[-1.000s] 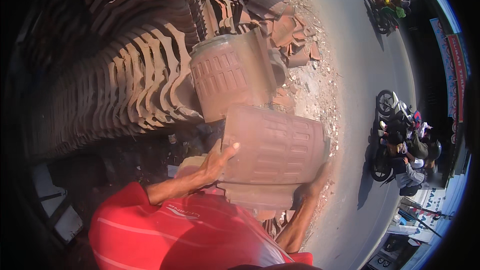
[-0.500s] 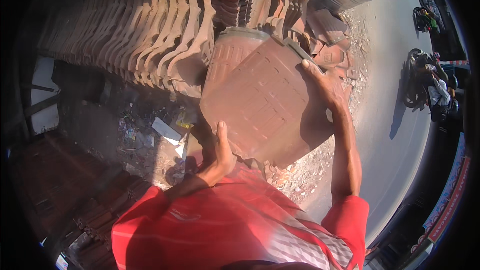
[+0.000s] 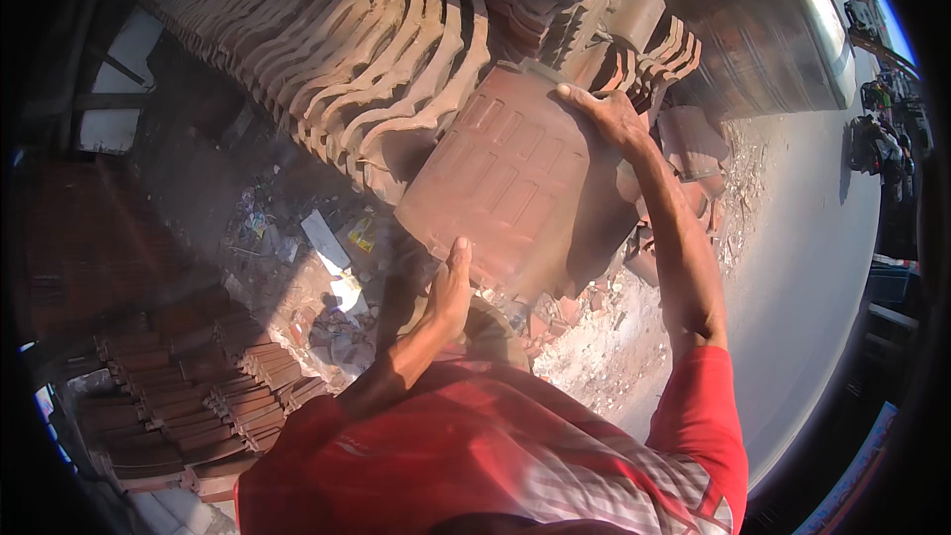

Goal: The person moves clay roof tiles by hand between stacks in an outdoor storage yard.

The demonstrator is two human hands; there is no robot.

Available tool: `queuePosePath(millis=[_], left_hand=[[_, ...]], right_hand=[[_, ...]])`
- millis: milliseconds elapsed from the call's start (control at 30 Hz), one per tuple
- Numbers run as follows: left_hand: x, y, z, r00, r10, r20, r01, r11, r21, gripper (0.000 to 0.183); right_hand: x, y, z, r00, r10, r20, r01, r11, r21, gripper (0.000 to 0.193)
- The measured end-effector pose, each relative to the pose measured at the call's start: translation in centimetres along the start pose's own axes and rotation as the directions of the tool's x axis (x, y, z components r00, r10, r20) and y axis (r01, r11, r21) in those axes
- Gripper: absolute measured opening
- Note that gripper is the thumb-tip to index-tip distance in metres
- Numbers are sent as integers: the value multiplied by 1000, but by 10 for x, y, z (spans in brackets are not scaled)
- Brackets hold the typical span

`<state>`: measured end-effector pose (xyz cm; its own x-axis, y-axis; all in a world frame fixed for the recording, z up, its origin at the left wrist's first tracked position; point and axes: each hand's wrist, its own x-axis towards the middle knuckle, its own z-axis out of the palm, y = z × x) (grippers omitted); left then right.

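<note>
A reddish-brown clay roof tile (image 3: 505,183) with raised rectangular ribs is held tilted in front of my body. My left hand (image 3: 451,292) grips its near lower edge, thumb on top and the other fingers hidden beneath. At the far right corner, my right hand (image 3: 612,124) clasps the tile's edge with the thumb over the top face. Just beyond the tile, a long row of similar roof tiles (image 3: 337,50) stands on edge, leaning against one another. Whether another tile lies under the held one cannot be made out.
Broken tiles (image 3: 693,144) lie right of my right hand, near a large metal drum (image 3: 758,35). More stacked tiles (image 3: 188,406) sit at the lower left. Rubble and litter (image 3: 327,248) cover the ground; a paved road (image 3: 792,267) with motorcycles runs along the right.
My view has turned, so the tile row and road appear shifted right. The held tile has rotated slightly, with both hands still on it. A second tile seen behind it no longer shows separately.
</note>
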<state>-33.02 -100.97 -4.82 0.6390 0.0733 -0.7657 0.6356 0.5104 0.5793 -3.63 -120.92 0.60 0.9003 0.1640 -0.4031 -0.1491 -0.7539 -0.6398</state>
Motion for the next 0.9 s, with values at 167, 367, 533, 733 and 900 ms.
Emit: queuePosePath(millis=[167,367,533,733,900], left_hand=[[-25,11,-21,999,0,33,-13,922,388,82],[-5,17,-11,980,-59,-190,102,969,223,103],[42,4,-12,992,29,-120,-3,977,212,103],[40,27,1,995,-28,-95,38,994,102,103],[32,17,-47,991,-83,103,49,952,302,105]], right_hand=[[-37,-25,-50,905,-282,-320,292,956,-19,72],[-106,27,-26,801,-21,-598,184,960,213,60],[-141,142,85,902,298,-311,147,466,873,70],[-129,105,113,814,395,-426,263,403,877,69],[-143,112,112,905,272,-327,212,376,902,80]])
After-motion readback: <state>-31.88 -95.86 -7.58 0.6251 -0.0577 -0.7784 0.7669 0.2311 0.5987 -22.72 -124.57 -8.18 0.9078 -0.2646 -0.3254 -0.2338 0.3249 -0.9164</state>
